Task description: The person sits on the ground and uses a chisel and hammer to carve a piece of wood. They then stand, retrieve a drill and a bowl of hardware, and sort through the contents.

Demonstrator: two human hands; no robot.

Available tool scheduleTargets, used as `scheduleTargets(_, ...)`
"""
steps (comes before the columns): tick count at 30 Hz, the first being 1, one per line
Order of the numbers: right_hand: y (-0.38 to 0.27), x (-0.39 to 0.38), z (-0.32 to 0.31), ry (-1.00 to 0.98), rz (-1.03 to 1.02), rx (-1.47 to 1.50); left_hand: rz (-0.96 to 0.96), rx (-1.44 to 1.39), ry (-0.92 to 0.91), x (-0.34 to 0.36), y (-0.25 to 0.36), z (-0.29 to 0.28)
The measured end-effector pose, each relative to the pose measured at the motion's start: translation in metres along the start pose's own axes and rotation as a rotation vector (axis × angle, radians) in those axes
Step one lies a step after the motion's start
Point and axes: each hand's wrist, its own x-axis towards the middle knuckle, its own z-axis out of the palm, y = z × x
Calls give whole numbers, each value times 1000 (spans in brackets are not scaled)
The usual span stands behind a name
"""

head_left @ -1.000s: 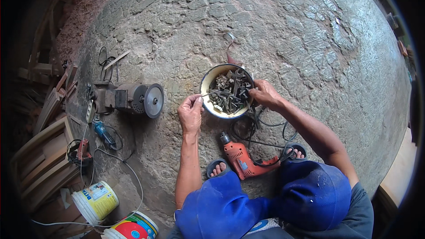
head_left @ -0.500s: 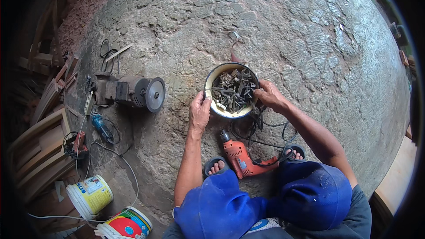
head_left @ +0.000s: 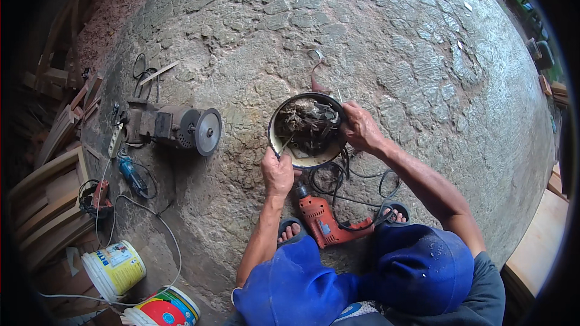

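Observation:
A round, cream-lined metal basin (head_left: 309,160) with a dark rim is held off the ground, tilted, in front of my knees. Inside, a pile of loose metal pieces (head_left: 311,125), seemingly bolts and other hardware, is heaped toward the far and right side; single pieces are hard to make out. My left hand (head_left: 278,175) is closed on the near left rim, thumb over the edge. On the right rim, my right hand (head_left: 360,127) is closed too. Just below the basin, an orange power drill (head_left: 325,220) lies between my feet, its black cord looping behind.
To the left stands a motor (head_left: 169,125) with a round disc (head_left: 209,132). Nearer are a teal power tool (head_left: 132,175), a grey cable and two labelled buckets (head_left: 115,270). Stacked wood (head_left: 51,187) lines the left edge. The ground is rough and cracked.
The basin has tilted and shifted slightly left and nearer, and its contents have slid to the far side. My right hand has moved up onto the rim.

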Motion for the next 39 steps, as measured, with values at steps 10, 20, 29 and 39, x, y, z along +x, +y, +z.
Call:
scheduleTargets(10,9,5,-1,-151,62,83,-57,-91,-73,2,-17,-9)
scheduleTargets(20,19,4,4,-171,193,195,159,350,26,11,-11,-7)
scheduleTargets(29,33,7,12,-142,134,155,749,1063,-139,25,20,15)
scheduleTargets(39,22,2,8,-161,173,244,643,1069,-320,23,18,17)
